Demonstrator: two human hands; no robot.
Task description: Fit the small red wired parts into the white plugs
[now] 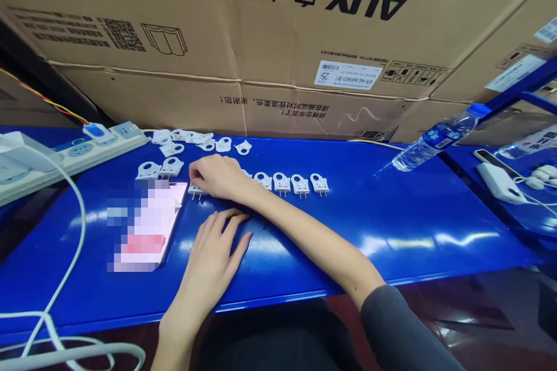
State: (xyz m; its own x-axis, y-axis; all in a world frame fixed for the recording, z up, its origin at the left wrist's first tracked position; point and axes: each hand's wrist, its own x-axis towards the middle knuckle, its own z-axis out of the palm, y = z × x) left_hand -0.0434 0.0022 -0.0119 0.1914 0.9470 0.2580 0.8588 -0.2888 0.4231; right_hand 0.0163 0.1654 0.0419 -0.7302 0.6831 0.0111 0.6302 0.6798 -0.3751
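My right hand [217, 177] reaches across to the left over a row of small white plugs. Its fingers are curled down on a white two-pin plug [195, 190], mostly covered by the hand, with its metal pins showing below. Several more ring-topped white plugs [281, 182] stand in line to the right, pins towards me. My left hand [215, 249] lies on the blue table [313, 243], fingers spread, holding nothing. Left of it is a phone [174, 208] with a blurred screen.
Behind the row lie loose white plug parts [223, 144]; two more plugs [171, 166] sit above the phone. A power strip [82, 153] and white cable [78, 243] occupy the left. A large cardboard box [278, 40] stands behind. To the right are a water bottle [435, 142] and white adapter [500, 182].
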